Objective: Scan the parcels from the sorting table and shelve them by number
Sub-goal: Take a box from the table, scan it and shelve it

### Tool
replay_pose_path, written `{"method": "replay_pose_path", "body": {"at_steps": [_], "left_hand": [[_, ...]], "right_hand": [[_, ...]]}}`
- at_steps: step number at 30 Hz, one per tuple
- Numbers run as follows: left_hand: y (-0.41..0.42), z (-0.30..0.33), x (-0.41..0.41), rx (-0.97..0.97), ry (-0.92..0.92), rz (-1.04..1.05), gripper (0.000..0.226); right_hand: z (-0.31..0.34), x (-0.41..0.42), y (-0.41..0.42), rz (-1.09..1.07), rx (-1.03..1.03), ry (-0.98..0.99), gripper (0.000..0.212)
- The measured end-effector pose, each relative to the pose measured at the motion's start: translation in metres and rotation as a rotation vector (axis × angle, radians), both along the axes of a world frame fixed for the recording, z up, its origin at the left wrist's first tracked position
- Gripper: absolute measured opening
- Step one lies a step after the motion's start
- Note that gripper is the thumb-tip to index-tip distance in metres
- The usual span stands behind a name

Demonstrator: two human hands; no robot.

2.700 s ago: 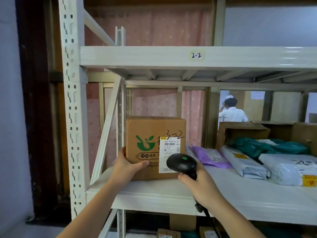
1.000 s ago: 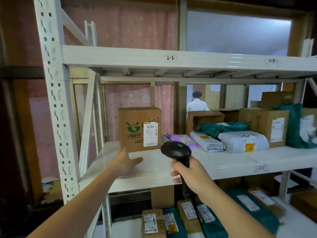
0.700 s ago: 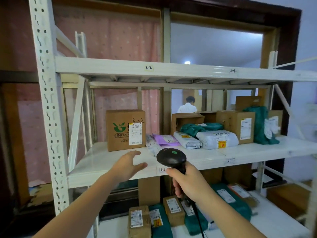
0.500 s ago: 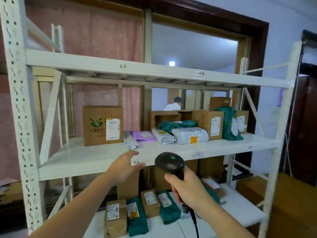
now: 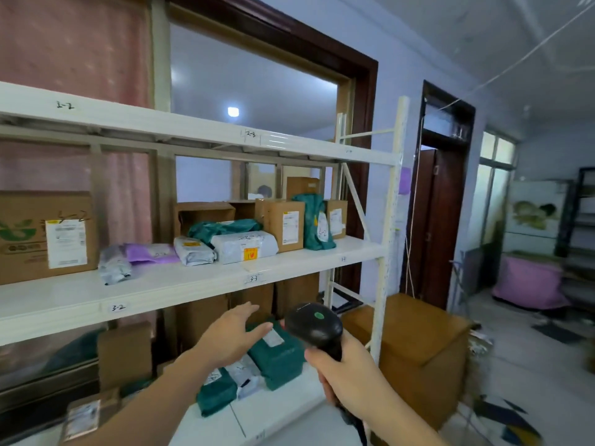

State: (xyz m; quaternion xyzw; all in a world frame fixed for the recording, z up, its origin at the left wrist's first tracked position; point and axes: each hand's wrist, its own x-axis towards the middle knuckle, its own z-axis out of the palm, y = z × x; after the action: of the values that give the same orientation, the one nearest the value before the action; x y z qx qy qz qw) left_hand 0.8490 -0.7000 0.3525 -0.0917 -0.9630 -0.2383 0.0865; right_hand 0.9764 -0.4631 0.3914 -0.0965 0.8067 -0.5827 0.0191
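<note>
A brown box marked 3-2, with a green logo and a white label, stands at the far left on the white shelf labelled 3-2 and 3-3. My left hand hovers in front of the rack below that shelf, fingers straight, holding nothing. My right hand grips the handle of a black barcode scanner, whose cable hangs down. Purple, grey and green bags and several brown boxes lie further right on the same shelf.
Green bags and small boxes lie on the bottom shelf. The upper shelf carries labels 2-2 and 2-3. A brown wooden cabinet stands right of the rack post. Beyond are a dark doorway and a pink bundle.
My left hand has let go of the 3-2 box and drawn back from the shelf. My view has swung right, away from the box. The scanner stays in my right hand.
</note>
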Motion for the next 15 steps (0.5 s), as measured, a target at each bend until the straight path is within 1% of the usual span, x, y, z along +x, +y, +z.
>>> {"method": "replay_pose_path", "body": {"at_steps": [4,7,12,15], "left_hand": [[0.035,-0.002,-0.020,-0.009,-0.014,-0.089,0.076],[0.051,-0.007,-0.038,-0.025,-0.013,-0.139,0.076],[0.076,-0.013,-0.073,-0.019,-0.009,-0.184,0.074],[0.085,-0.023,-0.098,-0.045,0.000,-0.204,0.072]], "right_hand": [[-0.005,-0.002,0.026,-0.079,0.029,-0.018,0.016],[-0.009,-0.007,0.037,-0.128,0.011,-0.063,0.020],[-0.015,-0.032,0.052,-0.234,0.057,-0.111,0.012],[-0.022,-0.053,0.059,-0.277,0.076,-0.133,0.015]]}}
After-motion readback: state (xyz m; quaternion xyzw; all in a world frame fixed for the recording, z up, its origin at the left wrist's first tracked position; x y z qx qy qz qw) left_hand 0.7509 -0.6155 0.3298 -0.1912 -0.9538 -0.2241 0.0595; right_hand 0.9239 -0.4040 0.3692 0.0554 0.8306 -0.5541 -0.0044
